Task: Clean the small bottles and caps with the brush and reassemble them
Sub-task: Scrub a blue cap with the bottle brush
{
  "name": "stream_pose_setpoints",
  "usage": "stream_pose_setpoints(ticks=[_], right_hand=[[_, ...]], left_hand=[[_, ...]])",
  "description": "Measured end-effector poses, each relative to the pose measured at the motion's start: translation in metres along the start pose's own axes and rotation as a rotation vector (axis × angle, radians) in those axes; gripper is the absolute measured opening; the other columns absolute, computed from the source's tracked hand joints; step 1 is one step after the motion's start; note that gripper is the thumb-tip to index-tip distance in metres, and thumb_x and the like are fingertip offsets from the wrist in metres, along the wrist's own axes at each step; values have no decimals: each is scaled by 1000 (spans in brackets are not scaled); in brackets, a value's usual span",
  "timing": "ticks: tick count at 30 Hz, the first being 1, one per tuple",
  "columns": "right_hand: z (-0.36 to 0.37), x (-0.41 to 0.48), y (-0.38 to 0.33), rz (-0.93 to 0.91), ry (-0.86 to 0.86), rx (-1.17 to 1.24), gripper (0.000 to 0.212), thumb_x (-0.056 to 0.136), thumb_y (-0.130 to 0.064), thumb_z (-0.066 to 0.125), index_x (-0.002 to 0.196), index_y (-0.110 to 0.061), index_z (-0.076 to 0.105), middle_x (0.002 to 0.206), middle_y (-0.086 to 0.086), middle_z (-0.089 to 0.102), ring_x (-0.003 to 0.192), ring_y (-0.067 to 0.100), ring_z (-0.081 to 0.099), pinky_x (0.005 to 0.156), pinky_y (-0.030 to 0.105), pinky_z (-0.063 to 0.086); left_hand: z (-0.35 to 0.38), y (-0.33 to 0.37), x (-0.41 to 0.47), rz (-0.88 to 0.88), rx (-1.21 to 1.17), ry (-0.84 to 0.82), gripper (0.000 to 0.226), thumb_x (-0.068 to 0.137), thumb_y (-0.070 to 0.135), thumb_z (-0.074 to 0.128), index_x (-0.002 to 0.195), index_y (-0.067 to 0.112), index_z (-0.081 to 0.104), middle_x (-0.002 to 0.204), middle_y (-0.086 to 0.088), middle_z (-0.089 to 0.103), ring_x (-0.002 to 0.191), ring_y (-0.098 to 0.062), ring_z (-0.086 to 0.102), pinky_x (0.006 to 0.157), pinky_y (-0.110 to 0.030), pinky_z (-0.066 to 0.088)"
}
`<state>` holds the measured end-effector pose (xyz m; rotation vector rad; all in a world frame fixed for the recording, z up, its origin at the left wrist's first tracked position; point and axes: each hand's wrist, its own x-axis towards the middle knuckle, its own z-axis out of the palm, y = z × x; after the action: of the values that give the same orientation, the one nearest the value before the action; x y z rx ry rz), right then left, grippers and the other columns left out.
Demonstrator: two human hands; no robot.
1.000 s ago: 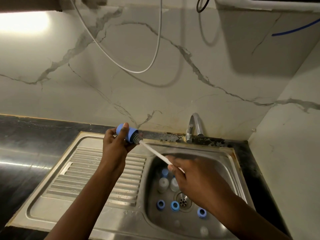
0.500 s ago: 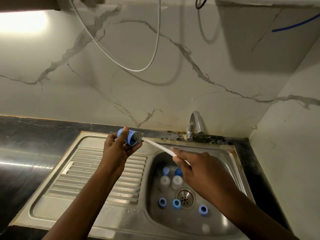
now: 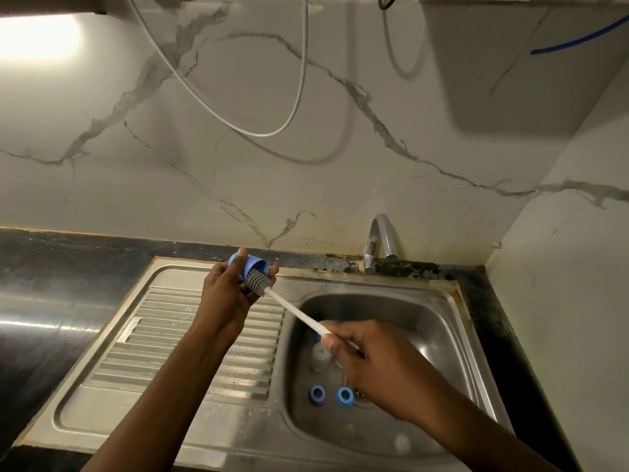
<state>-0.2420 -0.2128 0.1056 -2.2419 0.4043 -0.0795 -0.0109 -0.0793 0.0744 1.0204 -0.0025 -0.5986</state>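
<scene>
My left hand (image 3: 227,294) grips a small blue bottle (image 3: 251,266) above the back of the draining board, its open mouth turned toward the sink. My right hand (image 3: 371,361) pinches the white handle of a thin brush (image 3: 293,311). The grey bristle head (image 3: 259,284) lies just outside the bottle's mouth, against my left fingers. In the sink basin (image 3: 422,321) stand a pale small bottle (image 3: 320,356) and two blue caps (image 3: 317,394), (image 3: 344,396) near the drain. My right hand hides other items in the basin.
A chrome tap (image 3: 379,241) rises at the back rim of the sink. The ribbed steel draining board (image 3: 190,338) lies to the left, with black countertop (image 3: 51,274) beyond it. A marble wall stands behind and to the right. A white cable (image 3: 258,132) hangs above.
The brush head has come out of the blue bottle's mouth and now lies outside it. My right hand has drawn back toward me over the basin, covering more of the items there.
</scene>
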Motion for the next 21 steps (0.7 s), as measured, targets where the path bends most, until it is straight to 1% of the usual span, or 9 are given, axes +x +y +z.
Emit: stream_pose_setpoints(ticks=[2,4,6,8,11,14,17,20,21], right_hand=[[-6,2,-2,6,33,45,29,106,-48,50,129,-45,67,80,-16,70,70,4,66,61,22,53],[-13,5,1,32,59,48,28,106,-45,50,129,-44,66,76,-21,68,63,2,63,56,20,48],[-19,7,5,52,85,-5,27,107,-41,49,129,-40,65,70,-27,64,59,-3,60,55,14,45],[-23,7,12,58,125,-87,32,108,-43,48,135,-37,64,71,-19,65,64,-5,62,55,15,47],[-23,3,19,87,116,-190,37,108,-48,44,140,-40,59,85,-11,69,70,3,66,64,20,55],[-15,-4,24,94,97,-244,36,108,-51,41,137,-40,59,83,-10,68,70,6,66,66,21,56],[-7,-10,31,127,51,-116,32,106,-54,45,133,-46,61,77,-18,66,70,1,66,67,23,56],[-11,-13,40,171,12,57,28,106,-48,51,128,-44,68,65,-31,61,63,-9,61,56,12,44],[-15,-15,45,185,-1,110,27,106,-45,52,127,-41,69,63,-31,61,60,-10,60,54,10,42]], left_hand=[[1,0,0,-9,-3,-9,34,106,29,60,129,9,48,129,-34,64,101,-40,76,82,-43,66],[3,-1,1,-13,-2,-10,32,105,29,61,127,9,47,128,-33,63,105,-43,75,81,-45,66],[6,-2,3,-2,33,-10,33,104,28,62,127,9,48,128,-30,64,106,-42,75,84,-49,66],[9,-6,3,12,67,-6,33,103,27,63,126,9,49,124,-27,66,101,-38,77,83,-50,65],[13,-16,5,23,103,-3,30,102,26,64,123,9,49,116,-22,67,95,-35,78,80,-48,67],[17,-24,11,20,140,19,29,103,25,64,121,9,49,115,-22,67,93,-35,78,78,-46,67],[21,-32,17,-25,120,5,31,105,26,62,126,9,48,123,-25,67,101,-42,76,84,-49,65],[25,-42,20,-61,132,4,35,106,27,60,131,8,47,126,-28,66,103,-41,76,86,-49,64],[28,-47,23,-67,138,3,34,106,27,60,130,8,47,126,-28,66,104,-41,76,86,-49,64]])
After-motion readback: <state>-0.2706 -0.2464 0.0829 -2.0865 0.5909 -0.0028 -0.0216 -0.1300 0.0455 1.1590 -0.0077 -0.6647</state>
